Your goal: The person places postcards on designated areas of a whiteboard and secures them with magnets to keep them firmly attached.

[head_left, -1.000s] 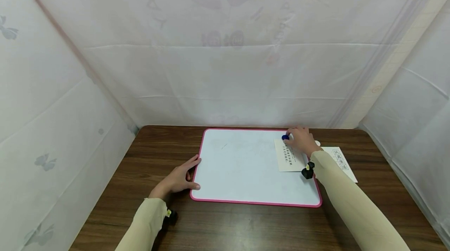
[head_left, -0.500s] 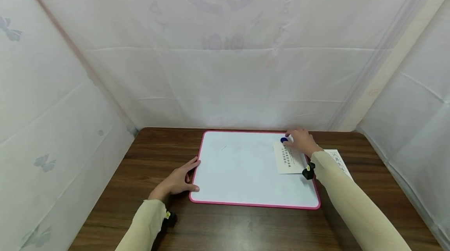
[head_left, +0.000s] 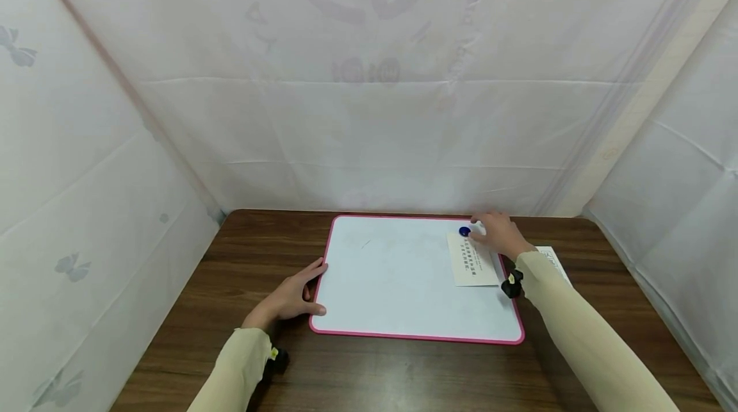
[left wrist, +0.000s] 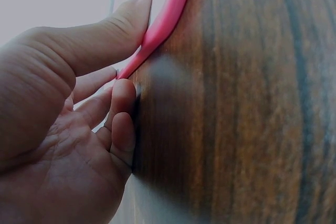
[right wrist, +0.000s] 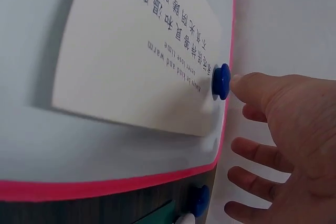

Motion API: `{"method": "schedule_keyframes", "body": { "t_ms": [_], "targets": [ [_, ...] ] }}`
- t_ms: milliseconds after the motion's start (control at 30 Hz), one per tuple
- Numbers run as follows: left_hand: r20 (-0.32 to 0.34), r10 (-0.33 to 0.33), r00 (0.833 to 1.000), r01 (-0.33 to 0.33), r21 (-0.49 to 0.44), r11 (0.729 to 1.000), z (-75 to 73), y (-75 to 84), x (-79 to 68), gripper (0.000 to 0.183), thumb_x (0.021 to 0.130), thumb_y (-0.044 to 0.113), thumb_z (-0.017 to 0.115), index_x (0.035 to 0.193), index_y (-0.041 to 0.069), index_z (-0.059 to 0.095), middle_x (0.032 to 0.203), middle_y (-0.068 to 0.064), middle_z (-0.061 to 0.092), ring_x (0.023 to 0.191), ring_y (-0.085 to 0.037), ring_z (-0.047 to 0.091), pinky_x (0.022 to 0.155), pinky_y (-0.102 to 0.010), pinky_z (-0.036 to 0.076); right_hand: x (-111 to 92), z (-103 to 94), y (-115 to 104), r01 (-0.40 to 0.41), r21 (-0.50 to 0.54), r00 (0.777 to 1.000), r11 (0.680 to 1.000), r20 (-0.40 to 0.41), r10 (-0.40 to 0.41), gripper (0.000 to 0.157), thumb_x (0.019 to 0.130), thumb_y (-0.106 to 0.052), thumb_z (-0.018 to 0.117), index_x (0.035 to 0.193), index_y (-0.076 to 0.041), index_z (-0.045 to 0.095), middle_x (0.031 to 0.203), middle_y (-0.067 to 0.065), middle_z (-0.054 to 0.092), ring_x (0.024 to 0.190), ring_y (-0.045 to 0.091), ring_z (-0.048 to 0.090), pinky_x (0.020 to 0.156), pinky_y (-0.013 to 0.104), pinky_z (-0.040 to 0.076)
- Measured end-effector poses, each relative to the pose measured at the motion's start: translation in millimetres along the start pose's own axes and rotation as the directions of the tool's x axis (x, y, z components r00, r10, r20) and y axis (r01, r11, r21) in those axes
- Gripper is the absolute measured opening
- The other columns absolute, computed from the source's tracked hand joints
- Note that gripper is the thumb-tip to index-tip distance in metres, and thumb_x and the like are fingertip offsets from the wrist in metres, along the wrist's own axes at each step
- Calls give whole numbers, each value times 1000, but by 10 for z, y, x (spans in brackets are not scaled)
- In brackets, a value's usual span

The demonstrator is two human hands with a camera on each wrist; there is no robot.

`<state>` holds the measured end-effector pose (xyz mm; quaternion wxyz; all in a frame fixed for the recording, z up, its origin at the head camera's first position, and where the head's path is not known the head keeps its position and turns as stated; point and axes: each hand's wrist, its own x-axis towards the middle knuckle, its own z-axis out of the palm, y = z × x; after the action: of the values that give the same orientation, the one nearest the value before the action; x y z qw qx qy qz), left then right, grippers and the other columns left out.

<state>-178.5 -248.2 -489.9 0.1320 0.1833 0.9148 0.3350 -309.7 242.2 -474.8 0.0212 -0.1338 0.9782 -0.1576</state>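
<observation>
A whiteboard [head_left: 392, 284] with a pink rim lies on the wooden table. My left hand [head_left: 284, 296] holds its left edge; in the left wrist view the thumb lies over the rim and the other fingers curl beside it. Near the board's upper right corner is a printed card [head_left: 469, 261] with a round blue magnet [right wrist: 222, 81] at its top edge. My right hand [head_left: 498, 234] is beside this magnet, the thumb tip close to it and the other fingers spread apart. Part of the card's right side is hidden by that hand in the head view.
A second card [head_left: 551, 256] lies right of the board, partly behind the right sleeve. Beyond the rim are another blue magnet [right wrist: 199, 200], a white round piece [right wrist: 185, 219] and a dark green item [right wrist: 159, 213]. White sheeting [head_left: 369, 143] encloses the table [head_left: 369, 373].
My right hand has let go of the blue magnet and shifted slightly right, so more of the magnet shows. The left hand stays at the board's edge.
</observation>
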Motion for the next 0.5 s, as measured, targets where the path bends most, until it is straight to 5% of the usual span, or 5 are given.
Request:
{"method": "schedule_keyframes", "body": {
  "t_ms": [500],
  "targets": [
    [-2,-5,1000,5,2,1000,-1,-13,1,93,84,26,87,158,1,37,167,-19,25,70,-9,45,66,-27,41,-62,-36,63,5,-5,1000,1000,-6,-5,42,96,-25,73,130,-1,65,132,28,60,123,49,50,100,66,42]
  ]
}}
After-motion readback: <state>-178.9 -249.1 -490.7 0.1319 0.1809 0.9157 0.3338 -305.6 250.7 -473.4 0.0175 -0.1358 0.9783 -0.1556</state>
